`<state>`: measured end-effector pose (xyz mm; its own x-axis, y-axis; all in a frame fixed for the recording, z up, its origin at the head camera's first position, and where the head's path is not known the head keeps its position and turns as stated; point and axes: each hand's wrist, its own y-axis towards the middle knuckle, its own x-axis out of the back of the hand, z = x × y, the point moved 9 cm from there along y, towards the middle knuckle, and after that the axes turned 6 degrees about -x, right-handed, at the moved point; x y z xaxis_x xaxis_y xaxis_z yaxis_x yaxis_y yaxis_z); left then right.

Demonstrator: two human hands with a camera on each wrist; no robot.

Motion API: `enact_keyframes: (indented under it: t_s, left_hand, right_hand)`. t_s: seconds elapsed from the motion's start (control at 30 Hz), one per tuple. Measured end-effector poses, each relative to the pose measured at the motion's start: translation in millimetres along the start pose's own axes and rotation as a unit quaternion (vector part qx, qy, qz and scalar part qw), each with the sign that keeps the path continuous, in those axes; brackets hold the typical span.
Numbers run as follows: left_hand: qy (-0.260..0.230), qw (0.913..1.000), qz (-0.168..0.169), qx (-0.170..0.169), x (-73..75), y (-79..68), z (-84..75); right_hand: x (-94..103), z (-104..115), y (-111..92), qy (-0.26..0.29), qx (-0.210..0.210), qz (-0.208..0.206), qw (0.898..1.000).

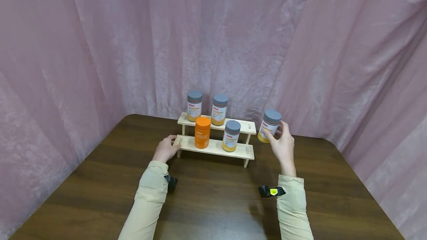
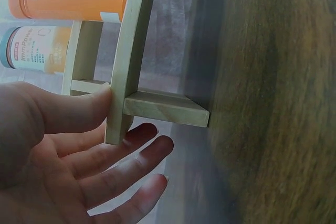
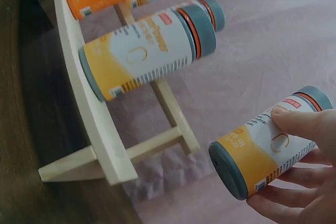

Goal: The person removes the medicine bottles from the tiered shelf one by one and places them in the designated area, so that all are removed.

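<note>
My right hand point(image 1: 282, 147) grips a grey-capped supplement bottle point(image 3: 262, 145) with a white and yellow label, held up beside the right end of a two-tier wooden rack point(image 1: 213, 150). Thumb and fingers wrap its sides. At the rack's left end, my left hand point(image 2: 68, 145) pinches the lower shelf's end, thumb on top and fingers underneath. An orange bottle point(image 1: 202, 133) and a grey-capped bottle point(image 1: 231, 136) stand upright on the lower shelf. Two more grey-capped bottles, a left one point(image 1: 194, 106) and a middle one point(image 1: 219, 110), stand on the upper shelf.
The rack stands on a dark brown wooden table point(image 1: 213, 195). Close behind its far edge hangs a pink curtain point(image 1: 240, 47). Each wrist wears a strapped black camera, one on the left point(image 1: 171, 183) and one on the right point(image 1: 265, 191).
</note>
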<state>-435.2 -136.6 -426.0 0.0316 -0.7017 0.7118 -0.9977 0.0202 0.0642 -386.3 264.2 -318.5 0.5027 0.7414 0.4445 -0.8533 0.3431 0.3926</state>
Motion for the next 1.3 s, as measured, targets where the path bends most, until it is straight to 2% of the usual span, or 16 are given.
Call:
enact_keyframes:
  t_s: [0.17, 0.43, 0.63, 0.8, 1.03, 1.3]
  left_hand:
    - [0.003, 1.0000, 0.001, -0.005, 2.6, 1.5, 1.3]
    - [0.008, 0.9999, 0.007, -0.001, 2.6, -3.8, 3.4]
    - [0.000, 1.0000, 0.005, 0.002, -0.4, -7.3, 6.3]
    - [-0.008, 1.0000, 0.005, 0.000, -1.3, -4.1, 3.8]
    - [-0.010, 0.9999, 0.003, 0.003, 1.8, -1.4, 1.2]
    - [-0.008, 1.0000, 0.001, -0.004, 3.2, 0.1, -0.9]
  right_hand:
    - [-0.5, -8.6, 2.3, -0.005, -0.001, 0.002, 1.000]
    - [-10.9, -28.1, 3.7, -0.031, -0.020, 0.035, 0.999]
    - [-19.8, -54.9, -0.3, -0.043, -0.068, 0.022, 0.997]
    - [-31.0, -75.2, -1.5, -0.063, -0.097, 0.019, 0.993]
    - [-41.6, -84.6, -0.8, -0.069, -0.101, 0.035, 0.992]
    - [-44.7, -91.8, -3.2, -0.069, -0.110, 0.046, 0.990]
